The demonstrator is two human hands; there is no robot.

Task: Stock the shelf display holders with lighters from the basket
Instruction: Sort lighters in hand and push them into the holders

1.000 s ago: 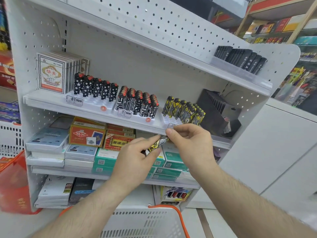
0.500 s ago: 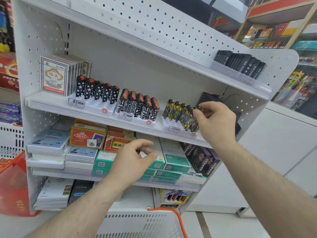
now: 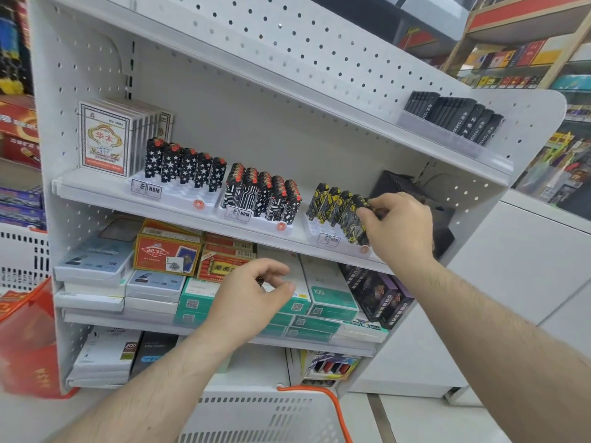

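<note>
A yellow-and-black lighter (image 3: pixel 363 215) stands at the right end of the white display holder (image 3: pixel 323 233) on the middle shelf (image 3: pixel 179 208), pinched at its top by the right hand (image 3: pixel 399 228), probably to seat it upright in a slot. The left hand (image 3: pixel 252 295) waits lower, fingers (image 3: pixel 275 266) curled around something small and dark, likely another lighter. The white basket (image 3: pixel 271 417) sits below.
</note>
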